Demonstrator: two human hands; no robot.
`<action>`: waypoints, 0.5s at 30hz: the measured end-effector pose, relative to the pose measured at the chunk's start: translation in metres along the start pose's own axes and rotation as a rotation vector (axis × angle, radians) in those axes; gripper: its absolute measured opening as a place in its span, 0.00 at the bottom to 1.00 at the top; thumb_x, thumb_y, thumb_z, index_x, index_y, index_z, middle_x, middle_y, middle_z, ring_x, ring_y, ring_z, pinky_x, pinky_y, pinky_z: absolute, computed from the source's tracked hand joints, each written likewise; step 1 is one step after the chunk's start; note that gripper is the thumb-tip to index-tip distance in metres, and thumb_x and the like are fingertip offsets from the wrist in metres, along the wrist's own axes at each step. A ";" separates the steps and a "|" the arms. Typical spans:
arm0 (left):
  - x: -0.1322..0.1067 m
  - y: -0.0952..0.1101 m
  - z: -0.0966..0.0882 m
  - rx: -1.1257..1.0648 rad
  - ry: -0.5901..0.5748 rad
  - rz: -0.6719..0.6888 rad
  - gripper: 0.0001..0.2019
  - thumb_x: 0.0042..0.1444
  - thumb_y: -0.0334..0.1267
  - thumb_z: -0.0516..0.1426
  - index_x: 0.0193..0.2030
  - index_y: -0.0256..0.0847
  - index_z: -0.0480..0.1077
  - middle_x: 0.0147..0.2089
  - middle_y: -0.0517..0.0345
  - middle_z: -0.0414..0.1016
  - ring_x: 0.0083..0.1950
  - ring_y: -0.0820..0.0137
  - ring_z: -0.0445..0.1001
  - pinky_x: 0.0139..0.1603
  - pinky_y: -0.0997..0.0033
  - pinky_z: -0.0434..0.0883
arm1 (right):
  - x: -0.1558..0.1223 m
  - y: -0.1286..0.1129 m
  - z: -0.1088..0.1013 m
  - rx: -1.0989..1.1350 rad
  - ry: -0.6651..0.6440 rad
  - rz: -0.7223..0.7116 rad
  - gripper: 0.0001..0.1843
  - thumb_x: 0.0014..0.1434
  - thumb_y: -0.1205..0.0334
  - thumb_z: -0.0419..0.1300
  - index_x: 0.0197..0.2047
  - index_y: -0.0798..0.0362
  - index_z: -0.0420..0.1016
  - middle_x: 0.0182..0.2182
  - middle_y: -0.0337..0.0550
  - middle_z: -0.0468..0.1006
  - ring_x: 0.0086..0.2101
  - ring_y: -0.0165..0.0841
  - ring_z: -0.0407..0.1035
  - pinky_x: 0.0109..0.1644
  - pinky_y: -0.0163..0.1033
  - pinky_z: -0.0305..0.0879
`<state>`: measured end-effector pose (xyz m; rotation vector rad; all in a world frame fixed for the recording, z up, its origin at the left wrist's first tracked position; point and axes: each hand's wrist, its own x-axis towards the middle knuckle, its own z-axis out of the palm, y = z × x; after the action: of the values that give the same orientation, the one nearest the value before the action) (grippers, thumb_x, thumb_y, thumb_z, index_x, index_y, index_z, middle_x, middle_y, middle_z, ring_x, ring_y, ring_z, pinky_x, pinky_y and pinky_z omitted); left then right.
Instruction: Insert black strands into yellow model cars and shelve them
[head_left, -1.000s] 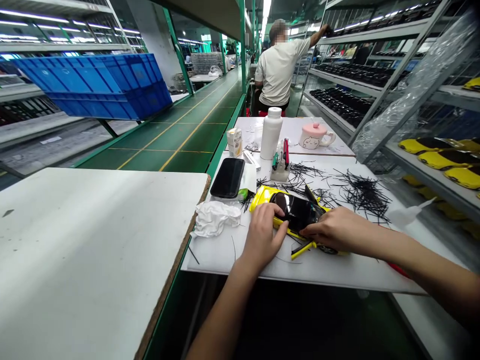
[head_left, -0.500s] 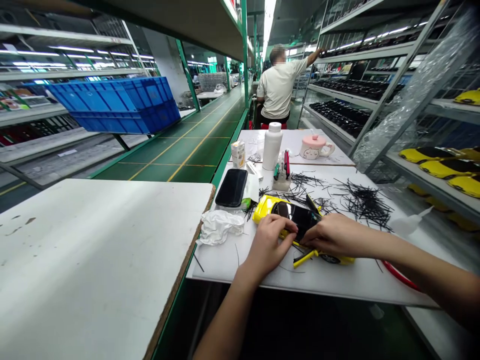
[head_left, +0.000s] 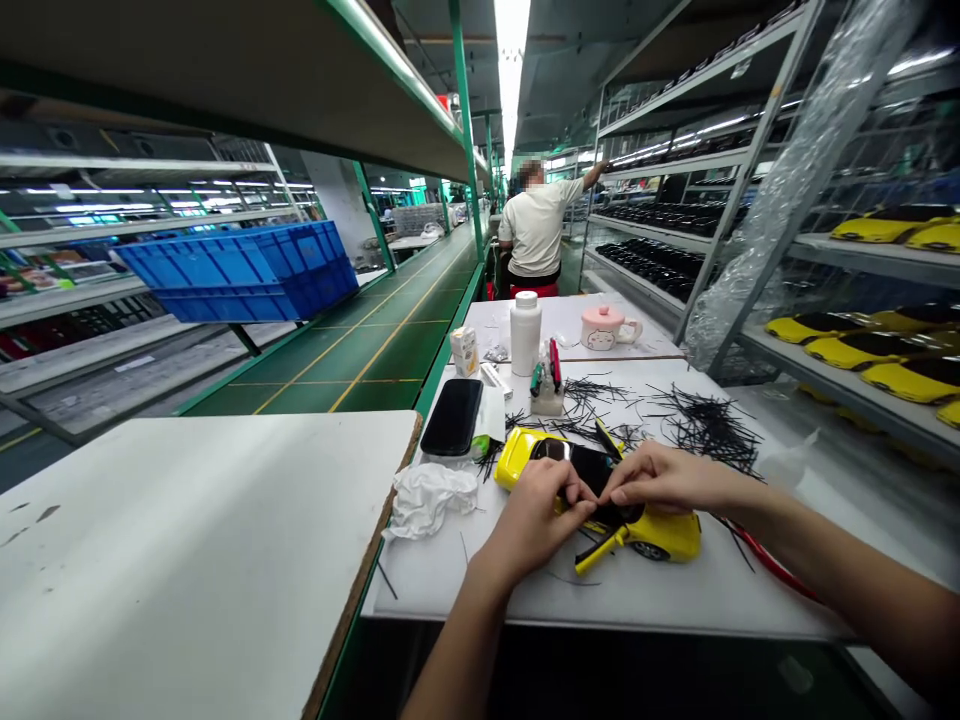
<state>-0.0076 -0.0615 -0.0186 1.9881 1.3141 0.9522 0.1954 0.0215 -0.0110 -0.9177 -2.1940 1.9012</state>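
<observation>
White workbench below, left hand and right hand grip a yellow toy car.

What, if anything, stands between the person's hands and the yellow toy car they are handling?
Nothing visible does: the left hand and right hand rest directly on the car and its glossy black top panel. Loose black strips lie scattered on the white work board beyond it, away from the hands.

There are one left hand, one right hand, one yellow toy car, one smartphone, one white bottle, one pink-lidded mug, one crumpled tissue and one blue crate.
</observation>
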 end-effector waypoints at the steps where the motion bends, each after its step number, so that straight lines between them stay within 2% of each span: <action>1: 0.001 0.000 0.001 0.005 0.008 -0.007 0.16 0.53 0.30 0.59 0.25 0.43 0.52 0.33 0.60 0.75 0.39 0.66 0.67 0.42 0.66 0.62 | -0.003 -0.002 0.003 -0.021 0.040 -0.017 0.20 0.55 0.47 0.61 0.40 0.57 0.80 0.12 0.29 0.58 0.13 0.22 0.50 0.17 0.30 0.44; 3: 0.001 -0.002 0.002 0.007 0.030 -0.013 0.17 0.54 0.29 0.58 0.25 0.43 0.51 0.34 0.59 0.75 0.40 0.65 0.67 0.43 0.65 0.62 | -0.016 -0.005 0.005 -0.144 0.165 -0.068 0.21 0.59 0.47 0.57 0.43 0.55 0.79 0.16 0.33 0.64 0.16 0.25 0.56 0.20 0.31 0.50; 6: 0.001 -0.007 0.006 -0.030 0.072 -0.016 0.17 0.55 0.28 0.56 0.26 0.43 0.49 0.36 0.58 0.74 0.41 0.65 0.67 0.44 0.64 0.62 | -0.052 0.003 -0.003 -0.532 0.476 -0.085 0.16 0.62 0.53 0.52 0.46 0.51 0.75 0.28 0.41 0.75 0.27 0.32 0.67 0.30 0.35 0.60; 8: 0.000 -0.010 0.010 -0.079 0.116 -0.021 0.17 0.56 0.29 0.55 0.26 0.43 0.48 0.35 0.58 0.73 0.41 0.65 0.68 0.44 0.64 0.62 | -0.081 0.024 -0.013 -0.792 0.666 0.029 0.13 0.61 0.57 0.51 0.43 0.50 0.74 0.35 0.46 0.77 0.34 0.38 0.70 0.36 0.40 0.63; 9: -0.001 -0.012 0.012 -0.101 0.142 -0.023 0.17 0.57 0.29 0.55 0.25 0.44 0.48 0.35 0.57 0.73 0.41 0.65 0.68 0.44 0.64 0.63 | -0.093 0.038 -0.017 -0.879 0.720 0.113 0.11 0.59 0.58 0.52 0.40 0.51 0.73 0.35 0.49 0.77 0.35 0.41 0.71 0.36 0.42 0.63; 11: -0.002 -0.014 0.015 -0.130 0.185 -0.023 0.17 0.58 0.31 0.54 0.25 0.44 0.48 0.35 0.56 0.72 0.41 0.65 0.69 0.44 0.64 0.64 | -0.113 0.070 -0.022 -0.951 0.707 0.212 0.11 0.58 0.61 0.51 0.40 0.52 0.73 0.34 0.51 0.78 0.35 0.43 0.72 0.38 0.44 0.65; 13: -0.003 -0.015 0.017 -0.132 0.199 -0.025 0.16 0.59 0.32 0.54 0.25 0.44 0.49 0.36 0.55 0.72 0.41 0.65 0.69 0.44 0.63 0.64 | -0.123 0.095 -0.021 -0.925 0.690 0.210 0.15 0.56 0.63 0.51 0.46 0.54 0.71 0.40 0.54 0.78 0.40 0.44 0.73 0.43 0.44 0.67; 15: -0.002 -0.014 0.018 -0.120 0.194 -0.033 0.15 0.59 0.33 0.54 0.25 0.43 0.50 0.36 0.55 0.72 0.41 0.65 0.69 0.44 0.63 0.64 | -0.130 0.106 -0.018 -0.871 0.713 0.199 0.18 0.58 0.61 0.51 0.51 0.56 0.67 0.43 0.55 0.77 0.41 0.43 0.73 0.45 0.43 0.68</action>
<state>-0.0016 -0.0597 -0.0405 1.8141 1.3541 1.2037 0.3484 -0.0222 -0.0652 -1.6288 -2.4164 0.3871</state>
